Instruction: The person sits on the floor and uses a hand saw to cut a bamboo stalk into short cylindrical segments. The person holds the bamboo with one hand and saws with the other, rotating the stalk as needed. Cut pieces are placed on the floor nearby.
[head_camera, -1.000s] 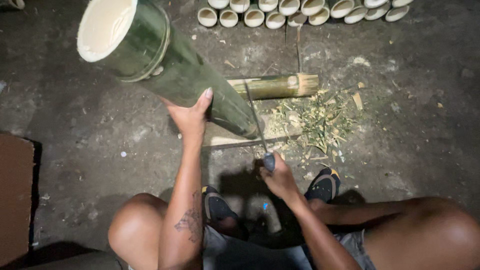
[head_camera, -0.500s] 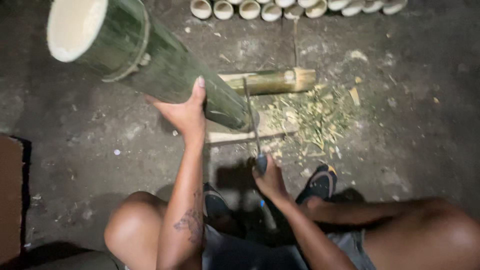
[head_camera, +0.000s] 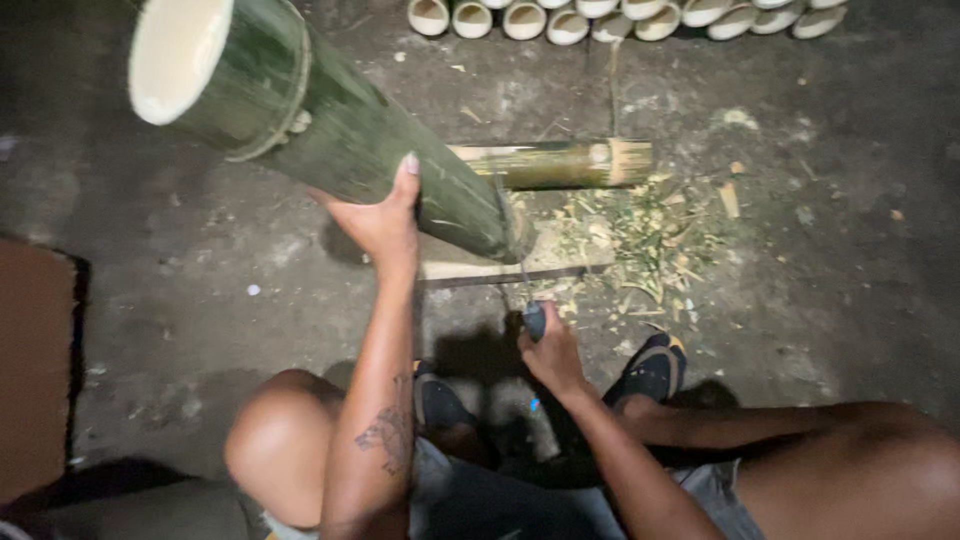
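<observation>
A thick green bamboo pole (head_camera: 330, 125) leans from the upper left, its hollow cut end toward the camera, its lower end resting on a flat wooden board (head_camera: 560, 262) on the ground. My left hand (head_camera: 382, 218) grips the pole from below, near its middle. My right hand (head_camera: 548, 352) is closed on the dark handle of a knife (head_camera: 533, 318), whose thin blade reaches up to the pole's lower end. A shorter bamboo piece (head_camera: 555, 163) lies across behind the pole.
Green bamboo shavings (head_camera: 655, 235) litter the ground to the right of the board. A row of several short cut bamboo cups (head_camera: 600, 18) lines the top edge. A brown board (head_camera: 32, 365) stands at the left. My sandalled foot (head_camera: 652, 368) rests nearby.
The pole's near end has shifted slightly in view. My right hand with the knife has stayed at the pole's lower end, and my left hand keeps its grip.
</observation>
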